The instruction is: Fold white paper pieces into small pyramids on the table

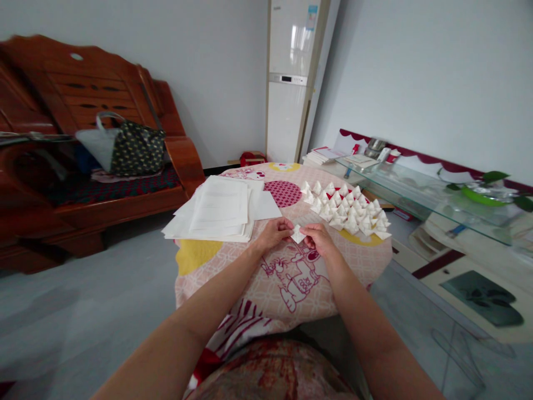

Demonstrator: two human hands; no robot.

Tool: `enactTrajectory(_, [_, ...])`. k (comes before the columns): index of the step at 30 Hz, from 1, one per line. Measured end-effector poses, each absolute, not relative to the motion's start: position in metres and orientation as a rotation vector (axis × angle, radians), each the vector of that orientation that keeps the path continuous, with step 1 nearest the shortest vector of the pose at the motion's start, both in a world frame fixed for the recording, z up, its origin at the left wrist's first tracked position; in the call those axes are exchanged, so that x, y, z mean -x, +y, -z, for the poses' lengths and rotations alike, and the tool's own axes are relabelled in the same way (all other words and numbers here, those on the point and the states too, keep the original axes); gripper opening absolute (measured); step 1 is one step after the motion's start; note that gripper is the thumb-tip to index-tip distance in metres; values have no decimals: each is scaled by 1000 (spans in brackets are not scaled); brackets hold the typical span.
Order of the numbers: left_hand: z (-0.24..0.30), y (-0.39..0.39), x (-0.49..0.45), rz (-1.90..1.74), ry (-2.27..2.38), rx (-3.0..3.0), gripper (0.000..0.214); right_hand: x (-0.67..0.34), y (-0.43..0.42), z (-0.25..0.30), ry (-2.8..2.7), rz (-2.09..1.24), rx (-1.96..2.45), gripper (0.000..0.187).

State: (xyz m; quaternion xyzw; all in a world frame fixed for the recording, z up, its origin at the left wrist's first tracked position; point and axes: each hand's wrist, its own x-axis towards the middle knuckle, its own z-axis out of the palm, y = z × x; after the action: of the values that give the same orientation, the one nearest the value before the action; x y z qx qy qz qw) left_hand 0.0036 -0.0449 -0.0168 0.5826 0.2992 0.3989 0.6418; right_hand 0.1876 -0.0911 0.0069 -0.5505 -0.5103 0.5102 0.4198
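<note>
A small folded paper (pixel 297 234), white and roughly diamond-shaped, is held between my two hands above the cloth-covered table (pixel 258 278). My left hand (pixel 275 233) pinches its left side, and my right hand (pixel 317 238) grips its right side. Left of my hands lies a stack of white paper sheets (pixel 220 205), fanned unevenly. To the right, many folded paper boats (pixel 345 208) with pointed tops stand crowded together in rows. Some of my right fingertips are hidden behind the folded paper.
A glass-topped cabinet (pixel 416 183) runs along the right wall, with a potted plant (pixel 491 189) on it. A wooden sofa (pixel 95 83) with a dark patterned bag (pixel 139 150) stands at the left. A tall white air conditioner (pixel 287 105) is behind the table.
</note>
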Motion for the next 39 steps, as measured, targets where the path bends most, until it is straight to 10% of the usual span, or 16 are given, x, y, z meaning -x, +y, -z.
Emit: enactTrajectory(39, [10, -50, 2, -700, 708, -1336, 45, -188, -88, 7, -1525, -1150, 1316, 28])
